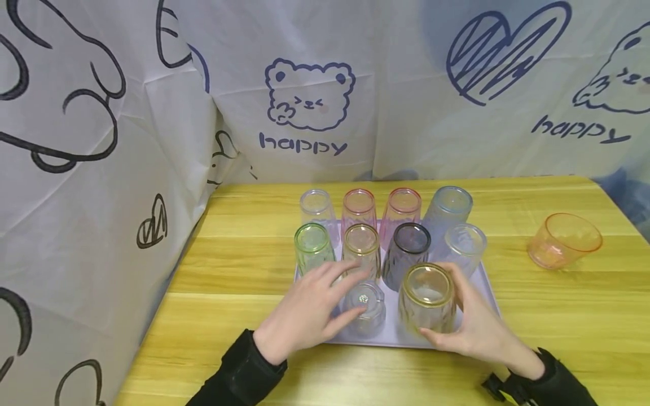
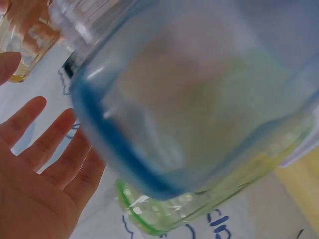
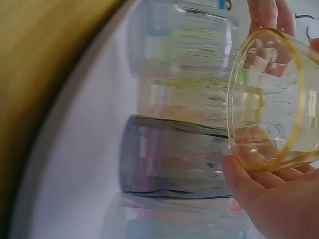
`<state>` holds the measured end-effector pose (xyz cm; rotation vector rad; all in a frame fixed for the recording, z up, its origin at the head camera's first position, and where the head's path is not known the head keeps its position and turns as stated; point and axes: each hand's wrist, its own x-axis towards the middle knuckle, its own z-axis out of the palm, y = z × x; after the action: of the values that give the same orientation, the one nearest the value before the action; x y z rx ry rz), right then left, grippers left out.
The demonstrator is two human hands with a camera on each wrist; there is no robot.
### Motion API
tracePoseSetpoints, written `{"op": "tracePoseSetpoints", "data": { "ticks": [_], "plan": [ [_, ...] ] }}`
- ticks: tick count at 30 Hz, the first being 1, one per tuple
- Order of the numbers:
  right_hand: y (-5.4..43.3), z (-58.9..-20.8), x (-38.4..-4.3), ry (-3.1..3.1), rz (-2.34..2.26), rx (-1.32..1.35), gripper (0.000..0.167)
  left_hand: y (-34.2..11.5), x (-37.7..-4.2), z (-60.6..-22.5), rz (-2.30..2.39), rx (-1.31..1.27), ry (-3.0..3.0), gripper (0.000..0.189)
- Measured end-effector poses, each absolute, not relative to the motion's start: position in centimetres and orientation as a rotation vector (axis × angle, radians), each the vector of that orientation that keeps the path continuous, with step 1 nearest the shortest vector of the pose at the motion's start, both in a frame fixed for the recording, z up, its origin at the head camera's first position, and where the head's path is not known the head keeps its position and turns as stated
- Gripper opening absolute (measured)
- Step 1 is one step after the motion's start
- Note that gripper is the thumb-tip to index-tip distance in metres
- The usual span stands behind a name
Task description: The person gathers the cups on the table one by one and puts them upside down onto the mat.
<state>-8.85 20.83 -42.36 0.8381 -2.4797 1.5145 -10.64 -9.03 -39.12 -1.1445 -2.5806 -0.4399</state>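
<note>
My right hand (image 1: 482,327) grips an upside-down amber-tinted glass (image 1: 427,307) over the front right of a pale lilac tray (image 1: 388,336). In the right wrist view, thumb and fingers curl round that glass, its mouth facing the tray but apart from it. My left hand (image 1: 317,307) hovers with spread fingers over a clear glass (image 1: 367,318), holding nothing. Behind the hands stand a green glass (image 1: 311,248), another amber one (image 1: 361,248) and a dark grey one (image 1: 406,256), all inverted. The left wrist view has a blue-rimmed glass (image 2: 132,154) close to the camera.
Further back on the tray stand a clear glass (image 1: 317,208), two pink glasses (image 1: 359,211) and a blue glass (image 1: 449,211). A pale clear glass (image 1: 464,248) is at the right. An orange glass (image 1: 561,242) stands apart on the wooden table (image 1: 238,265). Printed cloth (image 1: 406,113) hangs behind.
</note>
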Motion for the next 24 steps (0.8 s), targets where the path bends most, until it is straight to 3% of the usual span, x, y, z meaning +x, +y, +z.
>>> {"op": "tracePoseSetpoints", "data": {
  "ticks": [24],
  "plan": [
    [20.9, -45.4, -9.0, -2.655, 1.102, 0.729, 0.085, -9.9, -10.4, -43.1, -0.268, -1.172, -2.604, 0.049]
  ]
}}
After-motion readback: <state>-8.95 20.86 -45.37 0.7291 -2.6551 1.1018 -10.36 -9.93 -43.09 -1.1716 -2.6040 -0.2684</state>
